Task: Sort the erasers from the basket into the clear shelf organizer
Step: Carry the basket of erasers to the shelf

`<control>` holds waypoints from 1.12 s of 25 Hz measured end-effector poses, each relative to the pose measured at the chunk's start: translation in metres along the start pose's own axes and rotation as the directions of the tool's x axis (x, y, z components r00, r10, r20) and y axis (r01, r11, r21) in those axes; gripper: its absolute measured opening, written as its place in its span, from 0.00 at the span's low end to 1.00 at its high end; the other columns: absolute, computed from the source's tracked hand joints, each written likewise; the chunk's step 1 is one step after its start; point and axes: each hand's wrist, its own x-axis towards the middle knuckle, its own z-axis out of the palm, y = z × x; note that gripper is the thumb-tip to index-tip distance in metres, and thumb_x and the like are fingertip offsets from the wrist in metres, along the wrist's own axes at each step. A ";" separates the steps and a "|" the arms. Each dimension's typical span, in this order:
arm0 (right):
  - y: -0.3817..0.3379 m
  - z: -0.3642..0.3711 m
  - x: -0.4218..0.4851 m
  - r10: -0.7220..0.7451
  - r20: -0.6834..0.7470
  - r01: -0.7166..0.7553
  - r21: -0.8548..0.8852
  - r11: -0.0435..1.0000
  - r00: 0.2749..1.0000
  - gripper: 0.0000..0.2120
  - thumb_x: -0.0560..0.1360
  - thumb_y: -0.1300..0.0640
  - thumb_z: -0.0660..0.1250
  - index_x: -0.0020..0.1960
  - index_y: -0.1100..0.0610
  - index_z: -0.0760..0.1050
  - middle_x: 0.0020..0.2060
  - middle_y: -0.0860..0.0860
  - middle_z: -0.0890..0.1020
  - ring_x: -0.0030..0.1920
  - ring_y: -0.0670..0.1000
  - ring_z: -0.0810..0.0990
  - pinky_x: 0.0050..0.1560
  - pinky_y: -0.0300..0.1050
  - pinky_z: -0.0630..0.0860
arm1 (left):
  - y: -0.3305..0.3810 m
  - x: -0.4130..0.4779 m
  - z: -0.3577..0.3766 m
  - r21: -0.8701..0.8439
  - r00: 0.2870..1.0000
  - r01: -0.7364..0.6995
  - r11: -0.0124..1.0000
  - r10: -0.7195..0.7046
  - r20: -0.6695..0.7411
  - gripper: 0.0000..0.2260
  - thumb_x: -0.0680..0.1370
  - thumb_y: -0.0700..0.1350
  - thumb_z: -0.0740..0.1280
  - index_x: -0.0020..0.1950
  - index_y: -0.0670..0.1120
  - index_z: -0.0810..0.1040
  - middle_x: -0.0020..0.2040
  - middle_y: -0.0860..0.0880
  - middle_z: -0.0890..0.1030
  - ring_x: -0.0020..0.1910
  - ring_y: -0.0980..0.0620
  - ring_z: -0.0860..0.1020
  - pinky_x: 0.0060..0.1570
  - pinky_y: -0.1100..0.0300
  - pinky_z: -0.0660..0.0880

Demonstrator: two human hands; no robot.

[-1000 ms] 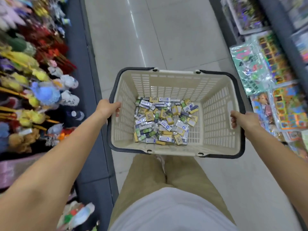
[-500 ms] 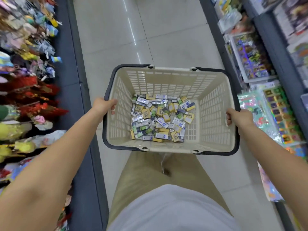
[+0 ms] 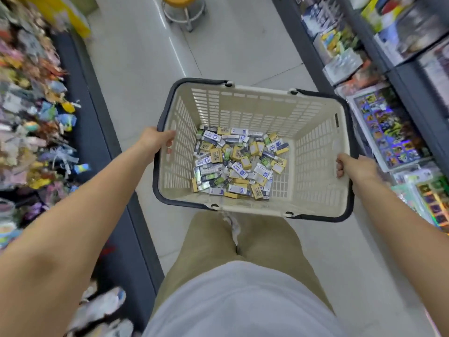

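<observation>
Erasers (image 3: 238, 164) are lying heaped in cream basket (image 3: 315, 147), left grip (image 3: 155, 140) is holding its left rim, right grip (image 3: 355, 167) is holding its right rim, over aisle floor (image 3: 145, 69).

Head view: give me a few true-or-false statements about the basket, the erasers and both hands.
1. The left hand and the right hand each grip a side rim of the basket. True.
2. The basket is empty. False: a pile of erasers covers part of its bottom.
3. The basket stands on the ground. False: both hands hold it up in the air.
4. A yellow-seated stool stands in the aisle ahead. True.
</observation>
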 end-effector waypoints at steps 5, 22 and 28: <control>-0.132 0.069 0.047 -0.016 -0.040 0.022 0.158 0.987 0.999 0.09 0.70 0.62 0.65 0.34 0.57 0.68 0.26 0.54 0.72 0.15 0.44 0.67 0.19 0.32 0.66 | 0.123 0.128 -0.034 0.046 0.999 -0.038 0.998 0.038 0.012 0.09 0.76 0.46 0.68 0.39 0.44 0.71 0.35 0.48 0.75 0.28 0.51 0.74 0.21 0.70 0.71; -0.530 0.247 0.295 0.021 -0.145 0.006 0.182 0.983 0.989 0.04 0.70 0.60 0.65 0.42 0.61 0.72 0.23 0.51 0.72 0.15 0.45 0.65 0.20 0.36 0.66 | 0.509 0.515 -0.062 0.122 0.980 -0.171 0.978 0.156 0.126 0.11 0.73 0.43 0.71 0.50 0.38 0.74 0.35 0.46 0.74 0.31 0.50 0.73 0.30 0.62 0.76; -0.650 0.308 0.337 0.122 -0.222 -0.067 0.242 0.968 0.967 0.07 0.71 0.60 0.64 0.35 0.59 0.70 0.27 0.55 0.73 0.17 0.46 0.66 0.22 0.39 0.67 | 0.659 0.628 -0.084 0.191 0.960 -0.235 0.953 0.197 0.199 0.09 0.74 0.42 0.71 0.44 0.38 0.73 0.34 0.44 0.72 0.28 0.49 0.71 0.19 0.69 0.70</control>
